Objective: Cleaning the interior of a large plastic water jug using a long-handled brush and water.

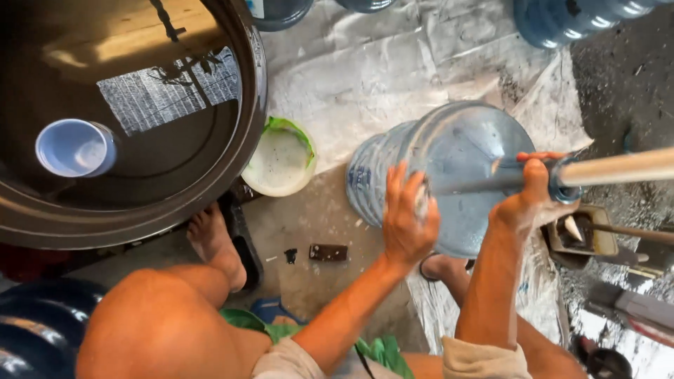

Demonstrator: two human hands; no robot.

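Observation:
A big blue transparent water jug (449, 168) lies tilted on its side in front of me on the ground. My left hand (406, 217) is pressed flat on its near side, fingers spread, steadying it. My right hand (533, 193) grips the jug's neck, where a long wooden stick (618, 167) goes in through the mouth. The stick's inner part shows faintly through the jug wall. My bare knees and feet are below the jug.
A large dark drum of water (232, 140) with a floating blue scoop (74, 147) fills the upper left. A white bowl with a green cloth (281, 160) stands between drum and jug. More blue jugs (569, 17) line the top edge. A small tray with tools (583, 235) sits right.

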